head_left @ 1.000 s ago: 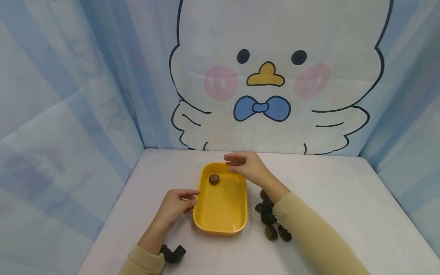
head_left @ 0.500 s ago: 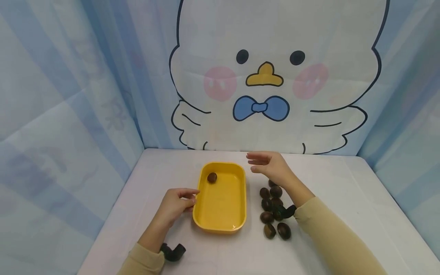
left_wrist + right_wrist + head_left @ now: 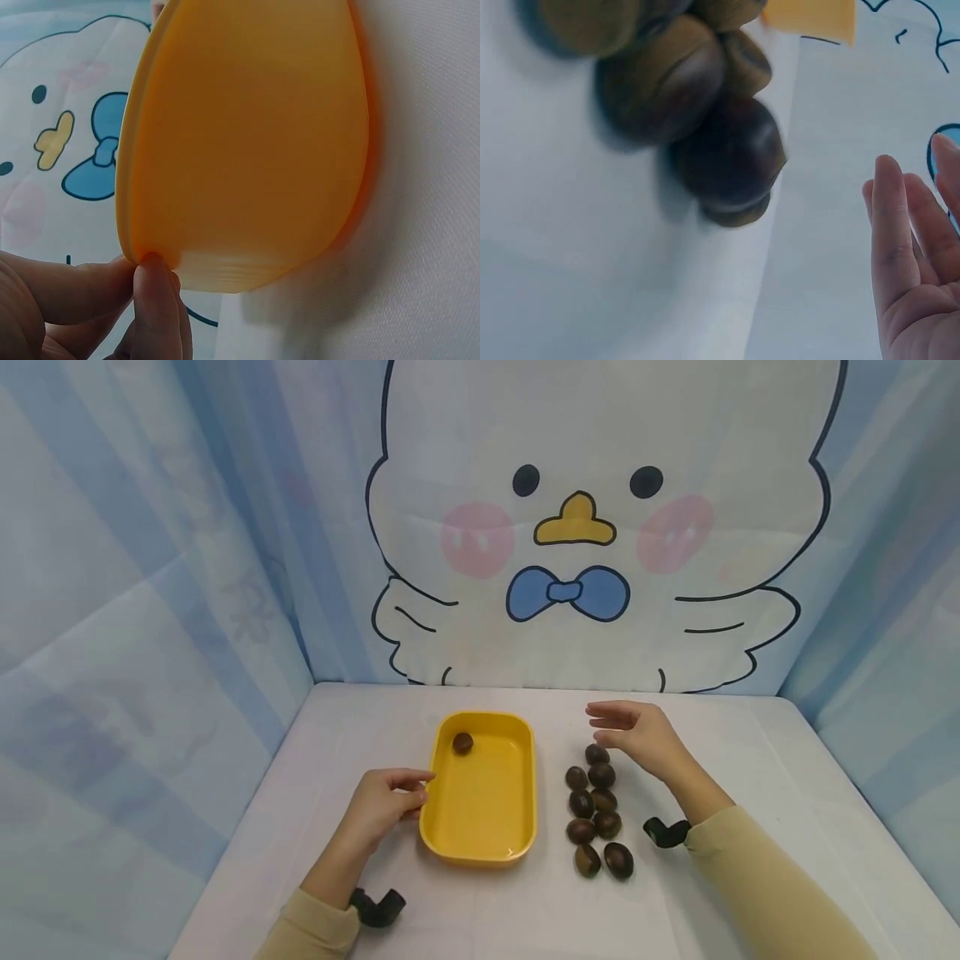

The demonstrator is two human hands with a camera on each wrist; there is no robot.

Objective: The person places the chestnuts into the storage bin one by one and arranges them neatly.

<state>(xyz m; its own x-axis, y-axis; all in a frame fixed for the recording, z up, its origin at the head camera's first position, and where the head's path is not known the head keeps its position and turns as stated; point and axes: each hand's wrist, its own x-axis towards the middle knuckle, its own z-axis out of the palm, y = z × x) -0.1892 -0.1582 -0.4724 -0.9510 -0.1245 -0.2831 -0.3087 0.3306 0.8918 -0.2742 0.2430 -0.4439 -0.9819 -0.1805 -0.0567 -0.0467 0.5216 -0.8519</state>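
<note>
A yellow rectangular tray (image 3: 480, 810) lies on the white table with one brown chestnut (image 3: 462, 743) in its far left corner. At the tray's left side, my left hand (image 3: 381, 802) pinches the rim; in the left wrist view the thumb (image 3: 154, 300) lies against the outer wall. Right of the tray, several chestnuts (image 3: 581, 803) form a loose cluster in two rough columns. My right hand (image 3: 637, 735) hovers beside the cluster's far end, fingers relaxed and holding nothing. Close up in the right wrist view, glossy dark chestnuts (image 3: 731, 154) sit left of the right hand's fingers (image 3: 891, 225).
A black wrist device shows at each cuff, the left one (image 3: 378, 910) and the right one (image 3: 667, 832). Behind the white table (image 3: 780, 777) hangs a cloth backdrop (image 3: 577, 652) with a cartoon bird, and blue-and-white curtains (image 3: 150, 610) flank both sides.
My right hand has moved right, from above the tray's far right corner to the far end of the chestnut cluster, uncovering the chestnuts. My left hand stays at the tray's rim.
</note>
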